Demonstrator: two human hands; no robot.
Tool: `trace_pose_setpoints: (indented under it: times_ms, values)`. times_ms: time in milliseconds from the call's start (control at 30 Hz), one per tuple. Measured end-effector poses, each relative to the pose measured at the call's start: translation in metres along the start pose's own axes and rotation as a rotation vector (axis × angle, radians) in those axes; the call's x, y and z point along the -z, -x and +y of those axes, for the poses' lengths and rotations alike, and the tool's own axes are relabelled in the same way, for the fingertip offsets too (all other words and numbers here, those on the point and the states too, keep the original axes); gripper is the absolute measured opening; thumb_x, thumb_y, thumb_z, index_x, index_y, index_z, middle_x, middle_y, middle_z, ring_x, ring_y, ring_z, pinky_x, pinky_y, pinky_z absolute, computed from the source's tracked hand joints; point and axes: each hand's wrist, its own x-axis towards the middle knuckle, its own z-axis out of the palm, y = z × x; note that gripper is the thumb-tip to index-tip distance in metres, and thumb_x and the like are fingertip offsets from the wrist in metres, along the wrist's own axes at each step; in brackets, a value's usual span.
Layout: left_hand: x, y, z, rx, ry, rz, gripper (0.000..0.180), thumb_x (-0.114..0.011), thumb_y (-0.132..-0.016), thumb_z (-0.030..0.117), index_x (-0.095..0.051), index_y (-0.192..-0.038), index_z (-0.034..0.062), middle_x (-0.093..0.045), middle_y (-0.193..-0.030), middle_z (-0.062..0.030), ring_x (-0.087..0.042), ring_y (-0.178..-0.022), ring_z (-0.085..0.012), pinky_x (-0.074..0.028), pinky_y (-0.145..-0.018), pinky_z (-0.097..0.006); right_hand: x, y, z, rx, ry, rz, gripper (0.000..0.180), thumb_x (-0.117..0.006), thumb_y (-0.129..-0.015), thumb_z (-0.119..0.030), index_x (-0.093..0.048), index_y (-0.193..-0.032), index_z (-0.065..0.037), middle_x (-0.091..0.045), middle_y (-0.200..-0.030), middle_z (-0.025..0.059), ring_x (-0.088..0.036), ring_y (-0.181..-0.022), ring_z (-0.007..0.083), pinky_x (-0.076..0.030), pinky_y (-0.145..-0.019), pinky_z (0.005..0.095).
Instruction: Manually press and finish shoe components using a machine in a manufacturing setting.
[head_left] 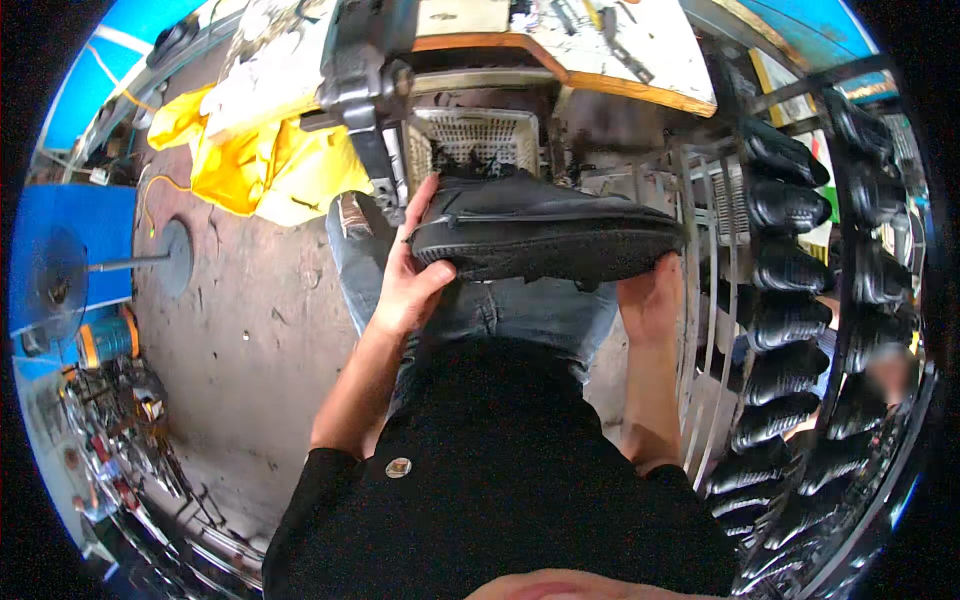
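A black shoe [545,240] is held sideways above my lap, its dark sole edge turned toward me. My left hand [412,280] grips one end, the thumb on the near side and a finger reaching up past the upper. At the other end, which tapers toward the right, my right hand [652,298] holds on from below; part of its fingers is hidden behind the shoe. Beyond the shoe stands a pale plastic basket [530,127] with dark scraps inside.
Racks with several black shoes [785,270] rise close on my right. A workbench [640,85] with tools lies ahead, beside a dark machine post [365,90]. Yellow sheeting [250,165] hangs at the front left. A pedestal fan [60,280] stands far left.
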Motion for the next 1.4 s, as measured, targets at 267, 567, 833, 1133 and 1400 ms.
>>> trace_pose_setpoints:
  times_ms: [267, 567, 833, 1133, 1400]
  values:
    - [0.002, 0.003, 0.035, -0.042, -0.382, 0.045, 0.104, -0.084, -0.071, -0.008, -0.024, -0.155, 0.0042, -0.047, -0.146, -0.0101, -0.051, -0.130, -0.0213, -0.049, -0.103, -0.037, 0.001, -0.020, 0.023, 0.022, 0.221, -0.176, 0.057, -0.064, -0.094, -0.008, -0.042, -0.147, -0.006, -0.052, -0.144, 0.0102, -0.051, -0.133, 0.0263, -0.039, -0.113, 0.0418]
    - [0.009, -0.010, 0.044, -0.290, -1.339, -0.030, 0.100, -0.094, -0.056, 0.009, -0.047, -0.144, 0.0032, -0.058, -0.129, -0.0222, -0.057, -0.117, -0.0415, -0.047, -0.099, -0.043, -0.136, -0.010, 0.041, 0.412, 1.205, -0.522, 0.037, -0.078, -0.081, -0.015, -0.065, -0.115, -0.008, -0.064, -0.120, 0.0113, -0.059, -0.116, 0.0291, -0.047, -0.101, 0.0379]
    - [0.036, -0.007, 0.056, -0.169, -1.463, -0.037, 0.103, -0.091, -0.054, 0.005, -0.046, -0.147, 0.0073, -0.057, -0.134, -0.0192, -0.056, -0.116, -0.0394, -0.050, -0.095, -0.044, -0.167, -0.038, 0.070, 0.097, 1.138, -0.739, 0.019, -0.078, -0.078, -0.005, -0.065, -0.090, -0.002, -0.064, -0.088, 0.0077, -0.065, -0.080, 0.0188, -0.052, -0.074, 0.0305]
    - [0.027, -0.037, 0.046, 0.003, -1.420, -0.058, 0.104, -0.088, -0.053, -0.004, -0.045, -0.147, 0.0094, -0.052, -0.140, -0.0192, -0.052, -0.129, -0.0370, -0.045, -0.107, -0.041, -0.148, -0.067, 0.080, 0.328, 1.062, -0.866, 0.015, -0.076, -0.081, -0.005, -0.063, -0.087, -0.002, -0.061, -0.083, 0.0078, -0.063, -0.078, 0.0194, -0.051, -0.069, 0.0310]
    - [0.024, -0.046, 0.034, -0.128, -1.587, -0.053, 0.093, -0.085, -0.059, -0.003, -0.049, -0.144, 0.0073, -0.057, -0.129, -0.0164, -0.059, -0.115, -0.0362, -0.046, -0.099, -0.041, -0.145, -0.083, 0.088, 0.085, 1.100, -0.662, 0.019, -0.078, -0.081, -0.012, -0.065, -0.090, -0.001, -0.065, -0.080, 0.0073, -0.063, -0.069, 0.0176, -0.050, -0.065, 0.0298]
